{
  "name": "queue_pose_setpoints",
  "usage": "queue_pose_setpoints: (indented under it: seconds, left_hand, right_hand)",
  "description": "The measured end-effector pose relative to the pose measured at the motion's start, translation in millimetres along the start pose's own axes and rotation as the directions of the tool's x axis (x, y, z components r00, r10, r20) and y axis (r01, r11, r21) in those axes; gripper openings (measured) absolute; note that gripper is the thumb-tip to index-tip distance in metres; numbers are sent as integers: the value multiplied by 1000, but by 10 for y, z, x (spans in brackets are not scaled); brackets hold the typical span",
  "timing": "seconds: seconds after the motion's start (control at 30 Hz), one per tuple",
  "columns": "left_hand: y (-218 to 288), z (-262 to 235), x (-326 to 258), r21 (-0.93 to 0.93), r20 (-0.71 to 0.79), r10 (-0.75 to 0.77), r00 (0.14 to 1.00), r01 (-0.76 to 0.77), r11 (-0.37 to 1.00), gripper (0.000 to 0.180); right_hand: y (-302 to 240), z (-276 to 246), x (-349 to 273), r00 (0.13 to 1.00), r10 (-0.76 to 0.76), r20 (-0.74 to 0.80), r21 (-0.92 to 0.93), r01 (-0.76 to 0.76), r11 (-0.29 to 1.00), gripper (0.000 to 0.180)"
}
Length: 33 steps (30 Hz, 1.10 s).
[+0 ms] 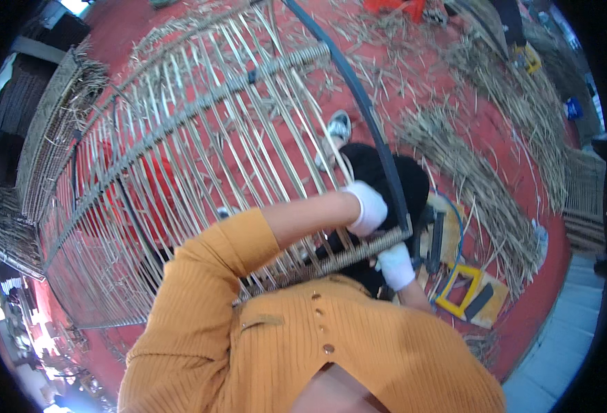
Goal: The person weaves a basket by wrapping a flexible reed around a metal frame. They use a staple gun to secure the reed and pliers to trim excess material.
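A large panel frame [365, 103] with dark bars leans across my lap and out to the left. Many pale strips run across it, and wrapped cross-bars bind them in rows. My left hand [367, 208], in a white glove, reaches over the strips to the frame's near right corner. It is closed, with a pale strip [345, 167] running into it. My right hand [395, 267], gloved in white too, is just beyond the wrapped edge bar [369, 249], close to that corner. Its fingers are mostly hidden, so its grip does not show.
Loose bundles of dry stalks [468, 186] lie on the red floor [303, 103] to the right, with scattered scraps around. A yellow-framed tool [459, 292] rests on a board by my right arm. A red plastic stool [141, 189] shows through the strips. More stalks are stacked at far left.
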<state>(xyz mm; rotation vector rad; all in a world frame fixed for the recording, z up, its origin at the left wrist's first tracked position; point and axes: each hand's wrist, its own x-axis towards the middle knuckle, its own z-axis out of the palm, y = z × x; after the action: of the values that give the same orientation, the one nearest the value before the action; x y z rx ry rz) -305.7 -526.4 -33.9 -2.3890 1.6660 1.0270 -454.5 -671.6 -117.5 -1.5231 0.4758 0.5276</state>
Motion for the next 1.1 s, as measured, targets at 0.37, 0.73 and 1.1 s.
queue_pose_setpoints:
  seconds: [0.37, 0.73, 1.1]
  left_hand:
    - [-1914, -389, -1448, -440, -740, -619, 264, 506, 742, 37]
    - [-1970, -361, -1325, -436, -684, -614, 394, 455, 777, 32]
    - [-2401, -206, -1236, -622, -716, -626, 311, 123, 773, 31]
  right_hand:
    - [-169, -112, -241, 976, 212, 45, 81, -215, 973, 16]
    - [-399, -56, -434, 980, 199, 13, -94, -196, 976, 24]
    - [-2580, 376, 778, 805, -212, 554, 128, 170, 977, 27]
